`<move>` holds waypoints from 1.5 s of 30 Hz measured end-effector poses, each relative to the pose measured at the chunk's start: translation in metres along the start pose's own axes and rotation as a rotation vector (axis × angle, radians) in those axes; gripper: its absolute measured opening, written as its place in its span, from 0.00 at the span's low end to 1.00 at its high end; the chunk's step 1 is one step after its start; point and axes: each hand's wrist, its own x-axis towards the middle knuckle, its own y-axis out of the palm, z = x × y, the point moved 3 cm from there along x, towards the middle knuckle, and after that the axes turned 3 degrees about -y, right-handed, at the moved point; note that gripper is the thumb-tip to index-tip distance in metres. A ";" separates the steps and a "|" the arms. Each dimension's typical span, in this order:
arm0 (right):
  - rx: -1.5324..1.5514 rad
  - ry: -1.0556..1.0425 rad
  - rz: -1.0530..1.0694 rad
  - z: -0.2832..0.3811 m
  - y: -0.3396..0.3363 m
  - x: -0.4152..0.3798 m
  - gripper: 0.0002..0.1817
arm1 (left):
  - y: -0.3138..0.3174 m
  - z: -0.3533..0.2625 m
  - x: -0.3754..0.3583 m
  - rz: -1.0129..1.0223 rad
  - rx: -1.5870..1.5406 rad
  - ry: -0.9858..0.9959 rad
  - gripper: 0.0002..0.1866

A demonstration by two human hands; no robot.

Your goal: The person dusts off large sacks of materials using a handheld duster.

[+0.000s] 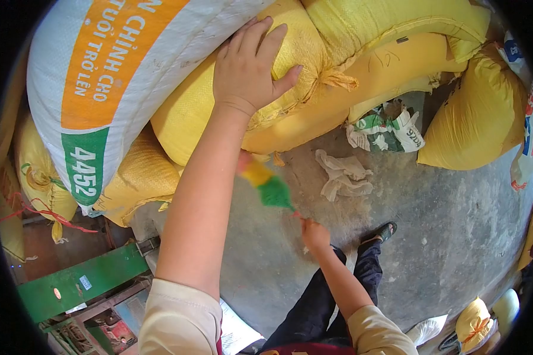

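Observation:
My left hand lies on a yellow woven sack, fingers spread, right beside a large white sack with an orange band and a green patch reading 4452. Lower down, my right hand is closed around the thin handle of a colourful duster. The duster's fluffy head, green, yellow and reddish, is blurred by motion. It points up and left, and its far end shows close to my left forearm, over the concrete floor.
More filled yellow sacks are stacked at the back, with another slumped at right. A crumpled plastic bag and a torn printed bag lie on the concrete floor. At lower left stands a green metal frame.

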 end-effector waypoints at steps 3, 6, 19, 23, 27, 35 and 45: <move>-0.021 0.145 -0.037 -0.025 0.014 0.012 0.22 | -0.001 0.001 0.000 -0.009 0.004 -0.001 0.28; -0.061 0.130 0.018 -0.022 0.018 -0.003 0.21 | 0.000 -0.001 -0.001 -0.011 0.006 0.001 0.27; 0.021 0.188 0.236 -0.056 0.031 0.008 0.16 | -0.003 -0.002 0.000 -0.006 0.013 -0.001 0.28; 0.002 -0.114 0.068 -0.017 0.003 -0.017 0.19 | -0.002 -0.001 -0.001 -0.002 0.004 -0.013 0.28; 0.022 0.081 -0.014 -0.060 0.023 0.008 0.20 | -0.002 -0.001 0.001 -0.009 -0.001 -0.006 0.27; 0.108 0.240 -0.175 -0.100 -0.032 0.005 0.20 | -0.004 -0.004 0.001 0.006 0.025 0.006 0.27; 0.680 0.431 -0.539 -0.231 -0.068 0.060 0.22 | -0.008 -0.012 0.009 0.104 -0.015 0.053 0.29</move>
